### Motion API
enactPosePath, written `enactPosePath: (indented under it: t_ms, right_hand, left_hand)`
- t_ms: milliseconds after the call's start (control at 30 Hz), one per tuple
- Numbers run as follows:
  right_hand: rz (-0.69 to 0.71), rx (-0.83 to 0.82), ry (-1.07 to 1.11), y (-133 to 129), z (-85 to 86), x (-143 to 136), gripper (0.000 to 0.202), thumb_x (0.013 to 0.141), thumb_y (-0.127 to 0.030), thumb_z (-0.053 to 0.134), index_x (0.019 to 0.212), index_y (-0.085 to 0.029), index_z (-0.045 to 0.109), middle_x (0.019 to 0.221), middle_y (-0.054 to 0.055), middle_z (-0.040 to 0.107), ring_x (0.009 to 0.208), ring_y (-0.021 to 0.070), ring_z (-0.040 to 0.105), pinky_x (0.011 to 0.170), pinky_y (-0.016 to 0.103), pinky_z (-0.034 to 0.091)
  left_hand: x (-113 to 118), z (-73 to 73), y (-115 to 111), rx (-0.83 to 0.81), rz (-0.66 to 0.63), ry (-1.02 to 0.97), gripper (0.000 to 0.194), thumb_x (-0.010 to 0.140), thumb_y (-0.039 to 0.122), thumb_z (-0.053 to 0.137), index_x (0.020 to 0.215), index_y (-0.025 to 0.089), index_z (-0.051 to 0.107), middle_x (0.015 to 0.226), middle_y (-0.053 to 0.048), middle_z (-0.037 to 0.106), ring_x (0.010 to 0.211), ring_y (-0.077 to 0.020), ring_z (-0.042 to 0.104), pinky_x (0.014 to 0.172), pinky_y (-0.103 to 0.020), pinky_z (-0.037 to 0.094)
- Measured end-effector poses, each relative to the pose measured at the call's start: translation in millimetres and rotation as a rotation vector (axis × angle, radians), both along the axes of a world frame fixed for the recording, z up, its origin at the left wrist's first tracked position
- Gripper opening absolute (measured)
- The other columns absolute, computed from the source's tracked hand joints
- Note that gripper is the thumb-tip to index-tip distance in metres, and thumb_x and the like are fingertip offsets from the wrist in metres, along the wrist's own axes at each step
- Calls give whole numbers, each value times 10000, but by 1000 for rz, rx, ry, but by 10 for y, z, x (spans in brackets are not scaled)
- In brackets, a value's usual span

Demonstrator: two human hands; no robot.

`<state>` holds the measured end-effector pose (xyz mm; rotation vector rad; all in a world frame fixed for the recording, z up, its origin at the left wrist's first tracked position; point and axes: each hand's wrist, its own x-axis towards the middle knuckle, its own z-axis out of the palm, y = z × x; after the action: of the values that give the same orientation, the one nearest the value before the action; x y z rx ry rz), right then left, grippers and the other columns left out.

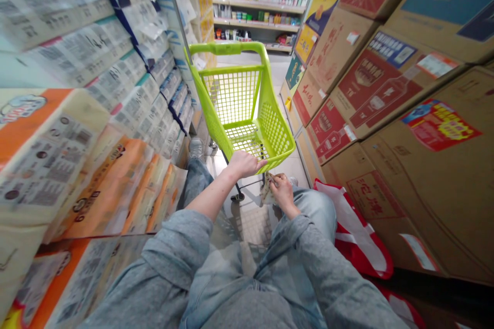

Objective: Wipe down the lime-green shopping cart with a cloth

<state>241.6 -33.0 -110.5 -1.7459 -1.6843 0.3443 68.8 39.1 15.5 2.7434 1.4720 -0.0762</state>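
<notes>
Mid-frame, your left hand point(244, 164) curls closed over near edge of latticed lime-plastic cart point(273, 122); lower right, your right hand point(282, 191) pinches crumpled beige item point(265, 191), fingers nearly shut.

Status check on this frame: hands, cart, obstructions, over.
Left hand gripping green cart's near rim. Right hand pinching crumpled, cloth-like item just below. Red-and-white bag by right knee; cartons and packs flank cart.
</notes>
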Motion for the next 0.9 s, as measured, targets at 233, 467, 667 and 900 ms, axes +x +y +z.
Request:
enactPosePath:
  t_ms: [233, 467, 667, 900]
  right_hand:
    - [-210, 108, 153, 114, 73, -12, 308, 823, -276, 451, 998, -152, 673, 917, 85, 620, 862, 197, 565, 804, 311, 427]
    - [-180, 118, 233, 242, -33, -163, 321, 805, -303, 470, 976, -149, 694, 914, 86, 577, 797, 181, 551, 741, 302, 445]
    - [-115, 97, 288, 173, 92, -128, 230, 777, -289, 503, 795, -171, 700, 774, 46, 602, 762, 169, 568, 740, 285, 447]
    - [-128, 203, 241, 86, 313, -331, 245, 838, -298, 479, 784, -166, 678, 840, 58, 579, 778, 166, 566, 752, 285, 449]
  left_hand:
    - [8, 2, -9, -4, 12, -6, 740, 919, 585, 147, 793, 159, 739, 784, -136, 707, 823, -243, 662, 655, -295, 399]
    - [9, -5, 1, -8, 8, -6, 755, 930, 561, 119, 791, 165, 746, 787, -139, 708, 822, -233, 660, 654, -293, 399]
    - [-32, -15, 3, 20, 3, -11, 720, 947, 515, 138, 803, 160, 747, 778, -137, 711, 812, -231, 665, 641, -291, 403]
    - [3, -10, -16, 44, 3, -26, 698, 952, 502, 153, 808, 160, 743, 776, -134, 711, 814, -244, 669, 638, -301, 406]
